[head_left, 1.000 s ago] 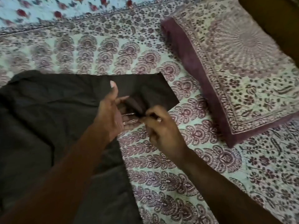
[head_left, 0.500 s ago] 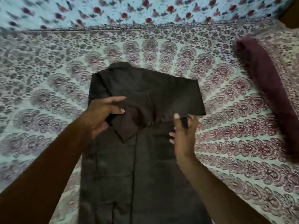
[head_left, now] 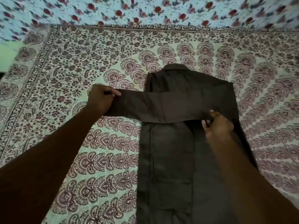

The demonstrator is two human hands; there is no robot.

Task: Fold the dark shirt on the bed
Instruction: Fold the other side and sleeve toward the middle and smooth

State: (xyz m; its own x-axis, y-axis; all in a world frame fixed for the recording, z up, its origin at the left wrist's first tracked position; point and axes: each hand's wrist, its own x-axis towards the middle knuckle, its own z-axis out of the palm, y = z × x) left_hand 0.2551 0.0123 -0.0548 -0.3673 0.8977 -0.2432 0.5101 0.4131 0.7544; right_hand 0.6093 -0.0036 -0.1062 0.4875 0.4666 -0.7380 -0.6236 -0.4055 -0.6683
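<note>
Dark shirt [head_left: 171,159] lies flat on the bed, right of centre, collar at 12 o'clock, hem toward 6. One sleeve [head_left: 161,105] is stretched across the chest toward 9 o'clock. Left hand [head_left: 101,101] grips its cuff end. Right hand [head_left: 218,126] pinches its lower edge at the 3 o'clock side. Paisley bedspread [head_left: 80,62] lies beneath, with rose-print cloth [head_left: 145,10] at 12 o'clock.
</note>
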